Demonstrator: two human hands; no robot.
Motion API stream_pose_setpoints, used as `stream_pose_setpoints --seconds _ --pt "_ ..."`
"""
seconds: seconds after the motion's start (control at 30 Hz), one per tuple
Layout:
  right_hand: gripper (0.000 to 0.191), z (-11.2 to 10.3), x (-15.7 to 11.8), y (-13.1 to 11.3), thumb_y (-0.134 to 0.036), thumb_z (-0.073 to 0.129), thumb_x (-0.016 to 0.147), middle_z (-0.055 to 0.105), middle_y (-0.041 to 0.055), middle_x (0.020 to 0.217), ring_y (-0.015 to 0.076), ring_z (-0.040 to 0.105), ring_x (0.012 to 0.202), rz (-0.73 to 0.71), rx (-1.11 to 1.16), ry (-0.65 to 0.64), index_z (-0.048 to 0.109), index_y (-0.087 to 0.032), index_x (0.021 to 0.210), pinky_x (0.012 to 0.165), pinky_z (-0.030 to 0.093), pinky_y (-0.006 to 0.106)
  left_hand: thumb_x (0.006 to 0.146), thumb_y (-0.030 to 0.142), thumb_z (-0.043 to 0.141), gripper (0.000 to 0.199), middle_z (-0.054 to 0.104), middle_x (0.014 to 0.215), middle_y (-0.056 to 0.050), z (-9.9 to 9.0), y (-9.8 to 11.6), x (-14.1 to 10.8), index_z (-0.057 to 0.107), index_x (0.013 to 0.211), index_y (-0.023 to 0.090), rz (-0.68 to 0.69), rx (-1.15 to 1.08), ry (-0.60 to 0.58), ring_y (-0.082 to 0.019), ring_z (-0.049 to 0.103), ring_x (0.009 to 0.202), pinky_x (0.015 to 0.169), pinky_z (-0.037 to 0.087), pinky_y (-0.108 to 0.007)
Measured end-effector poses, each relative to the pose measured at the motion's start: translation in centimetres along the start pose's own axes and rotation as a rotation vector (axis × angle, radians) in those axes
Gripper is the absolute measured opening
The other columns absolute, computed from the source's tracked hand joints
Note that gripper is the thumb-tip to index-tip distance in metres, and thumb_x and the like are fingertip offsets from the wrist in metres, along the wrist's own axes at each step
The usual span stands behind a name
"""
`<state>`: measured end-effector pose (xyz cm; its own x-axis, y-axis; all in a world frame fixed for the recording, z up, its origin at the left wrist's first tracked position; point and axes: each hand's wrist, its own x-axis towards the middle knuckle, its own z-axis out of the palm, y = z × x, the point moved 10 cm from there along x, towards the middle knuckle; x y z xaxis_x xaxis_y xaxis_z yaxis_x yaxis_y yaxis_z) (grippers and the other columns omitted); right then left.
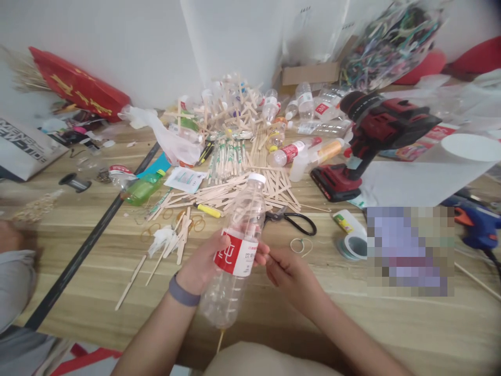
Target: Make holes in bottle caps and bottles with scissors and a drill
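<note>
A clear plastic bottle (234, 292) with a white cap and a red-and-white label leans in front of me, its cap end tilted away. My left hand (205, 261) is wrapped round the bottle at the label, fingertips showing past its right side. Close to those fingertips, my right hand (287, 271) is closed in a pinch; whatever it holds, if anything, is too small to make out. From under the bottle's base a thin stick (220, 340) pokes out. Scissors (293, 220) with black handles lie just beyond the bottle.
Craft sticks (211, 193) are heaped behind the bottle, with several more bottles (291, 152) beyond. A red-and-black cordless drill (364, 141) stands at right, near a wire spool (353, 246) and a blue glue gun (475, 222). Another person's arm (15, 282) rests at far left.
</note>
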<state>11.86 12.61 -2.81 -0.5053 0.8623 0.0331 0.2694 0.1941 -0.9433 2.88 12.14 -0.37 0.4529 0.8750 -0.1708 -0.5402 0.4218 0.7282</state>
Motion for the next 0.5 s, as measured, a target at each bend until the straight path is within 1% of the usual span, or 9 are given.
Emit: stream_pose_setpoints --seconds 0.07,0.1,0.17,0.23,0.27,0.33,0.4,0.47,0.5 --pt "0.048 -0.2 0.1 0.6 -0.045 0.037 0.098 0.045 -0.0021 0.05 0.0125 0.043 0.049 0.029 -0.02 0.007 0.047 -0.02 0.058 0.05 0.035 0.023 0.071 0.053 0.077 0.058 0.075 0.09 -0.012 0.0 0.1 0.2 0.07 0.113 0.014 0.027 -0.007 0.015 -0.023 0.071 0.078 0.073 0.054 -0.03" --pt "0.045 -0.4 0.0 0.9 -0.044 0.038 0.097 0.05 -0.0008 0.053 0.0135 0.046 0.051 0.043 -0.033 0.023 0.052 -0.02 0.062 0.051 0.037 0.024 0.071 0.053 0.076 0.057 0.075 0.087 -0.011 -0.2 0.3 0.3 0.069 0.112 0.015 0.05 0.0 0.04 -0.023 0.071 0.077 0.072 0.053 -0.03" --pt "0.036 -1.4 -0.4 1.3 -0.041 0.04 0.096 0.063 0.0048 0.073 0.0152 0.051 0.055 0.07 -0.067 0.103 0.065 -0.018 0.086 0.056 0.04 0.027 0.07 0.053 0.077 0.053 0.074 0.085 -0.009 -0.5 0.7 0.4 0.07 0.107 0.015 0.099 0.037 0.095 -0.022 0.07 0.075 0.07 0.053 -0.029" --pt "0.04 -2.6 -1.3 1.5 -0.043 0.041 0.095 0.065 0.0108 0.094 0.0166 0.053 0.06 0.099 -0.113 0.201 0.062 -0.015 0.115 0.06 0.042 0.03 0.068 0.051 0.081 0.051 0.074 0.084 -0.008 -0.9 1.1 0.5 0.07 0.103 0.016 0.157 0.08 0.161 -0.02 0.069 0.074 0.065 0.052 -0.027" --pt "0.044 -2.7 -1.8 1.5 -0.045 0.04 0.094 0.065 0.0114 0.095 0.0172 0.053 0.061 0.116 -0.119 0.213 0.061 -0.014 0.119 0.061 0.042 0.031 0.066 0.049 0.082 0.052 0.074 0.085 -0.007 -1.2 1.4 0.5 0.069 0.104 0.017 0.193 0.094 0.197 -0.02 0.069 0.074 0.063 0.052 -0.026" --pt "0.049 -1.3 -2.7 1.9 -0.052 0.036 0.095 0.063 0.0073 0.078 0.018 0.053 0.059 0.187 -0.047 0.09 0.065 -0.015 0.11 0.06 0.041 0.031 0.063 0.048 0.085 0.056 0.074 0.086 -0.006 -1.7 1.9 0.4 0.067 0.107 0.019 0.272 0.101 0.26 -0.02 0.07 0.075 0.062 0.052 -0.026" --pt "0.057 1.9 -3.9 2.4 -0.062 0.033 0.094 0.057 0.0024 0.061 0.017 0.051 0.055 0.307 0.125 -0.176 0.067 -0.016 0.095 0.058 0.039 0.029 0.061 0.048 0.086 0.058 0.074 0.086 -0.005 -2.0 2.3 0.3 0.066 0.107 0.019 0.338 0.099 0.299 -0.021 0.07 0.075 0.062 0.053 -0.027" --pt "0.062 4.6 -5.5 2.5 -0.071 0.037 0.089 0.055 0.0002 0.057 0.0134 0.047 0.051 0.43 0.31 -0.378 0.065 -0.017 0.087 0.054 0.035 0.026 0.06 0.049 0.086 0.058 0.074 0.086 -0.005 -2.1 2.5 0.2 0.066 0.105 0.019 0.379 0.103 0.319 -0.02 0.07 0.075 0.061 0.053 -0.027" --pt "0.063 5.3 -6.0 2.4 -0.075 0.041 0.085 0.056 -0.0002 0.059 0.0112 0.044 0.049 0.472 0.385 -0.422 0.064 -0.017 0.084 0.051 0.032 0.025 0.06 0.049 0.085 0.058 0.074 0.086 -0.005 -2.2 2.5 0.1 0.066 0.105 0.018 0.392 0.104 0.328 -0.02 0.07 0.075 0.062 0.053 -0.027"
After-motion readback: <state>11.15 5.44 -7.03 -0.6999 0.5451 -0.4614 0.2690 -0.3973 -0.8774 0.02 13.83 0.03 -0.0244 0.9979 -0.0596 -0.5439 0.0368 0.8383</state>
